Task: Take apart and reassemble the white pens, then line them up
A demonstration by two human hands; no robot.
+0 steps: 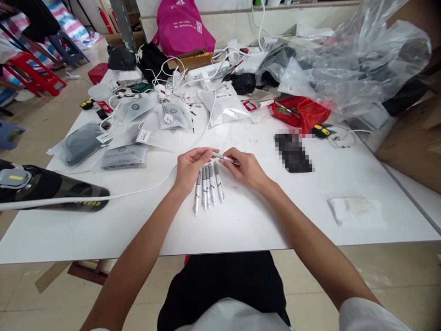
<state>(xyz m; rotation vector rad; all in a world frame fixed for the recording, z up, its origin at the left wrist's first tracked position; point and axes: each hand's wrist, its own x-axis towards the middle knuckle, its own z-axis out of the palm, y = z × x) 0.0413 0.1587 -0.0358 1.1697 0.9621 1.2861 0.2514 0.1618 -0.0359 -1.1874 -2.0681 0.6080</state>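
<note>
Both hands hold one grey pen [223, 158] level above the white table [262, 220]. My left hand [191, 168] pinches its left end between fingers and thumb. My right hand [245, 169] grips the right part of the same pen. Just below the hands, several grey pens [208, 187] lie side by side in a row on the table, pointing toward me.
A white cable [138, 189] runs leftward past a dark handheld device [51, 189]. Plastic pouches [124, 155], chargers and cords crowd the far left. A blurred dark object [292, 151], a red bag [303, 112] and clear plastic sheeting [347, 64] lie right. A white cloth [356, 211] rests near right.
</note>
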